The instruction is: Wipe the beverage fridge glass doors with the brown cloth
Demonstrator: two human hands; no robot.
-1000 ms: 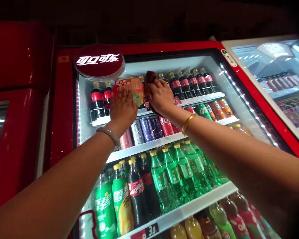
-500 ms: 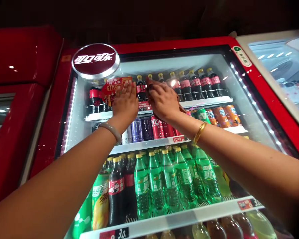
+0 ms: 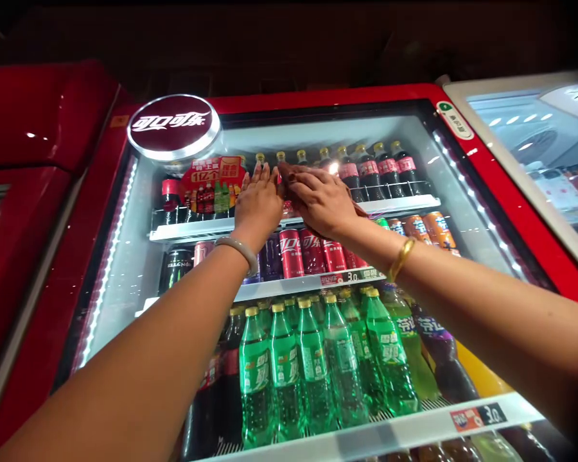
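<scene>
My left hand [image 3: 260, 200] lies flat on the fridge's glass door [image 3: 289, 131], fingers stretched upward and nothing in it. A grey bangle circles that wrist. Right beside it, my right hand [image 3: 324, 200] presses a brown cloth [image 3: 359, 210] to the glass, its fingers bent over the cloth. Most of the cloth is hidden under the palm; edges show at the fingertips and beyond the little-finger side. Behind the glass stand cola bottles [image 3: 366, 170] on the top shelf. A red promotional sticker [image 3: 212, 172] is just left of my left hand.
Red cola cans [image 3: 291, 253] fill part of the middle shelf, with green soda bottles [image 3: 284, 366] below. A round lit sign [image 3: 173, 127] juts at the door's upper left. Another red cabinet [image 3: 33, 122] stands left, a white-framed fridge [image 3: 534, 147] right.
Both hands have shifted slightly to the right across the glass, the left one closing up toward the right. The view has moved a little, so the fridge sits further left.
</scene>
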